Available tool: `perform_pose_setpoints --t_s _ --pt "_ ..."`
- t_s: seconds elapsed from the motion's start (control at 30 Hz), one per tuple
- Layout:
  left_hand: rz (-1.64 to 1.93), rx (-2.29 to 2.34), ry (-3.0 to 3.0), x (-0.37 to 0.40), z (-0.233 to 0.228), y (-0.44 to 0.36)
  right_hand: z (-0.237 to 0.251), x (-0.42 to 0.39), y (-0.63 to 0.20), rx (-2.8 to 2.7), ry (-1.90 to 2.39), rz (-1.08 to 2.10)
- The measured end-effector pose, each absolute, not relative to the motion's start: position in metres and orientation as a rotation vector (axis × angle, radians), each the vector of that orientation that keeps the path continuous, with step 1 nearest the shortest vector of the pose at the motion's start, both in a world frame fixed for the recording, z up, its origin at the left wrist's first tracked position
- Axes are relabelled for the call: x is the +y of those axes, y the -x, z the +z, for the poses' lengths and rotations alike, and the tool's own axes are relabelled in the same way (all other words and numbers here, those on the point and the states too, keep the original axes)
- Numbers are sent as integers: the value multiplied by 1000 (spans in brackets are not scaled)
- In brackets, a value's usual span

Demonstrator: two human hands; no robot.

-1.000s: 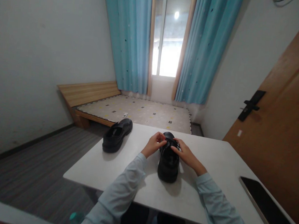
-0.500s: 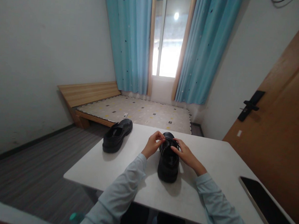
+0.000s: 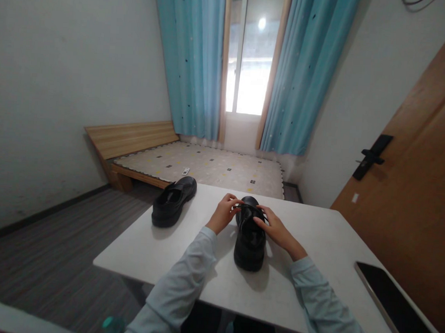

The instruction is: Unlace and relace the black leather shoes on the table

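A black leather shoe stands on the white table in front of me, its heel toward me and its toe toward the window. My left hand is just left of the shoe's front, pinching a thin black shoelace between thumb and fingertips. That lace stretches across the top of the shoe. On the other side, my right hand grips the shoe's upper by the opening, thumb over the tongue area and fingers at the right edge. The matching black shoe rests at the table's left edge.
A dark phone-like slab lies along the table's right edge. Beyond the table is a bed with a small white object on it. A wooden door stands at the right. A green-capped bottle is at lower left.
My left hand has drawn the shoelace leftward, away from the shoe, so it now lies taut across the top. My right hand and both shoes have stayed in place.
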State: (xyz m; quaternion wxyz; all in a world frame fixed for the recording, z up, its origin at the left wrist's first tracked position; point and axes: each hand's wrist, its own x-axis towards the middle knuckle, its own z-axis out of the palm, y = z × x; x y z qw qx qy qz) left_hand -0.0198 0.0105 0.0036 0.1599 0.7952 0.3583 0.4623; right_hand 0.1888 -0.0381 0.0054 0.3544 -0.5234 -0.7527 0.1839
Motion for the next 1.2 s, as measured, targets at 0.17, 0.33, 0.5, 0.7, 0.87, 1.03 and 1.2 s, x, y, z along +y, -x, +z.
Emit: perform_pose_setpoints --t_s 0.17,0.33,0.5,0.7,0.87,1.03,1.2 --pt "1369 1087 -2324 11 1 21 7 -39 -188 -1935 1357 467" --pt "1412 1212 -2359 7 8 25 5 -39 -189 -1925 1339 455" --pt "1506 1339 -2141 7 14 30 3 -39 -190 -1928 1325 448" --pt "1407 1018 -1620 11 13 25 7 -41 -190 -1941 1347 462" --pt "1341 782 -1439 5 18 22 6 -41 -190 -1934 1332 454" --pt "1398 904 -1538 3 23 26 6 -41 -191 -1930 1327 449" --pt "1337 1026 -1769 6 21 28 5 -40 -191 -1925 1328 448"
